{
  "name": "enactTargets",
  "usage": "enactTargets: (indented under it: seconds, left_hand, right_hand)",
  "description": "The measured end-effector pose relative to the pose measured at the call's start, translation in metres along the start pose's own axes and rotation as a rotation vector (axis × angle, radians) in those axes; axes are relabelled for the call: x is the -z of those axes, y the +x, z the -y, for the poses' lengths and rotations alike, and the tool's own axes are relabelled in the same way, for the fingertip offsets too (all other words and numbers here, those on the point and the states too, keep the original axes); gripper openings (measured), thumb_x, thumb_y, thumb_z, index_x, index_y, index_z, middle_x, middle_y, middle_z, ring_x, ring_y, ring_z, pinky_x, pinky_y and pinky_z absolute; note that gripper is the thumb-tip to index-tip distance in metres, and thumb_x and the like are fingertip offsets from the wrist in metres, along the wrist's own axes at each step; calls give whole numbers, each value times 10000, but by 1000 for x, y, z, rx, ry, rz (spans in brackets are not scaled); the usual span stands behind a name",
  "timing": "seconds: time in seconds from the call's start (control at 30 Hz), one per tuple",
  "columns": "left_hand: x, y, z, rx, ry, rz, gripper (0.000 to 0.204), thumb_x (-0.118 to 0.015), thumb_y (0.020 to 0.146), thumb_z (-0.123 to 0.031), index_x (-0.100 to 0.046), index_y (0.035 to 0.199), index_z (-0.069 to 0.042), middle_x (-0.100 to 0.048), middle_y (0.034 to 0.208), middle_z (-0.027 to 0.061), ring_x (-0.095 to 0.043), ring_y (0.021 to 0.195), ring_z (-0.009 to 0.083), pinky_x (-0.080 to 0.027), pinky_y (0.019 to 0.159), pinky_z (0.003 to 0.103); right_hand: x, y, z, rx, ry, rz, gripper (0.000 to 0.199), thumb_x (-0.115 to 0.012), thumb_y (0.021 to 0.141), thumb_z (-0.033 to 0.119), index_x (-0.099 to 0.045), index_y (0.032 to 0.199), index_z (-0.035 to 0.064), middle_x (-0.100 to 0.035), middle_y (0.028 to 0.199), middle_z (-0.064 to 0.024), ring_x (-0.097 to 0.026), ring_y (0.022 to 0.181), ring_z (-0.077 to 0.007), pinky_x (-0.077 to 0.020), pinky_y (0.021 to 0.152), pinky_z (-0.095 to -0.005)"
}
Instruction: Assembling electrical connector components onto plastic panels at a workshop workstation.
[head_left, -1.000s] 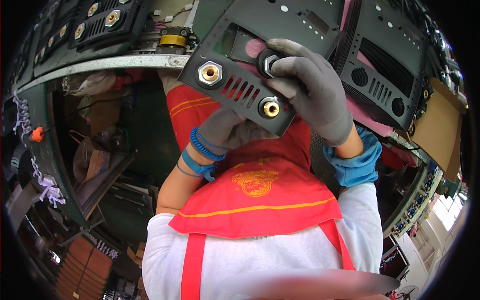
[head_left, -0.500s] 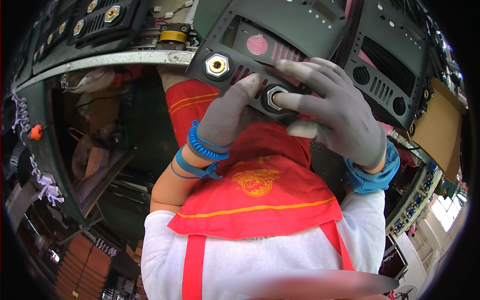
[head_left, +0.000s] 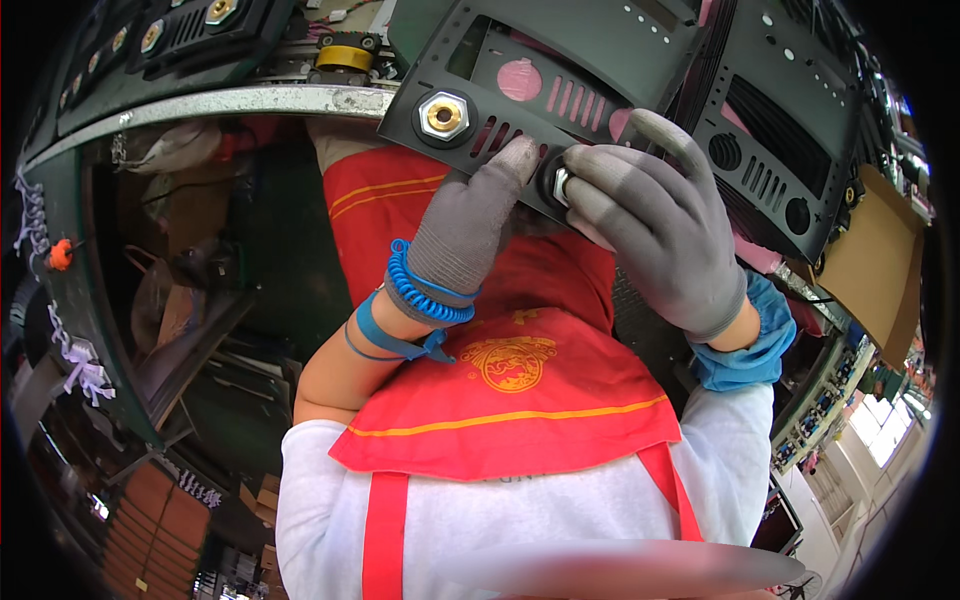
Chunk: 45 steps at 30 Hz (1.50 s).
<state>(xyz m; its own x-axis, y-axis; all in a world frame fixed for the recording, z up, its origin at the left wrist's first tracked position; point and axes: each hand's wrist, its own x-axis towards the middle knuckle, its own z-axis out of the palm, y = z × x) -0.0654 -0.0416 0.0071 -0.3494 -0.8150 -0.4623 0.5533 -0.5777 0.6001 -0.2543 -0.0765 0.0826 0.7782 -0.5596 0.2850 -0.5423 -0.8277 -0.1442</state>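
A dark grey metal panel point(head_left: 462, 160) with slots and cut-outs lies tilted at the bench edge, its near edge jutting toward me. My left hand point(head_left: 478, 215), in a grey glove, holds that near edge, thumb on top beside the slots and the other fingers hidden beneath. My right hand point(head_left: 665, 215), gloved too, has its thumb and fingers closed round the hex nut point(head_left: 561, 186) at the panel's right end, covering much of it. At the left end sits a brass-centred terminal point(head_left: 443, 116) with a silver hex nut on a black base.
More slotted panels point(head_left: 770, 150) are stacked on the right, by a brown cardboard piece point(head_left: 875, 265). Panels with brass terminals point(head_left: 190, 35) lie at the upper left. A yellow-and-black round part point(head_left: 344, 57) stands behind the bench's metal edge point(head_left: 250, 101).
The right hand's spread fingers have drawn together round the right-hand nut, where the index finger rested on its centre before. The panel and left hand have shifted slightly rightward.
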Motion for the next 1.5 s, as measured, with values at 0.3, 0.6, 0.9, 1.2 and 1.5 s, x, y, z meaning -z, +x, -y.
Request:
enactTargets:
  seconds: [0.3,0.6,0.9,1.2,1.5]
  left_hand:
    - [13,4,19,-489,848,95,364,-497,964,10,-453,1324,38,-583,1214,158,-603,1099,218,-528,923,337]
    - [-11,2,1,118,-182,-90,409,-575,901,50,-482,1298,25,-630,1157,154,-653,1038,249,-559,861,338]
    - [6,-2,13,-810,1078,27,584,-657,769,110,-465,1312,18,-625,1156,208,-668,1000,324,-573,824,365]
    - [3,3,19,-730,642,-49,278,-520,989,-128,-592,1203,33,-647,1056,86,-616,989,147,-495,832,287]
    - [-1,-12,-51,-808,753,-241,205,-518,993,-124,-579,1129,17,-615,988,31,-586,871,135,-490,762,297]
  right_hand:
    - [-10,13,-6,-117,69,50,248,-674,759,347,-558,788,130,-501,755,0,-533,740,-222,-428,790,-389]
    - [9,1,-9,-61,81,122,216,-676,782,212,-631,973,121,-630,1001,-25,-596,946,-216,-424,944,-402]
    - [27,-1,-11,-93,106,81,483,-585,850,499,-559,617,76,-584,829,-58,-583,857,-266,-380,953,-453]
    - [28,8,-12,-67,247,-22,293,-738,752,324,-585,712,78,-579,709,-56,-604,748,-257,-450,892,-441]
    - [8,64,3,-102,466,-37,381,-756,726,80,-617,1077,21,-620,1117,-147,-604,1002,-325,-477,893,-383]
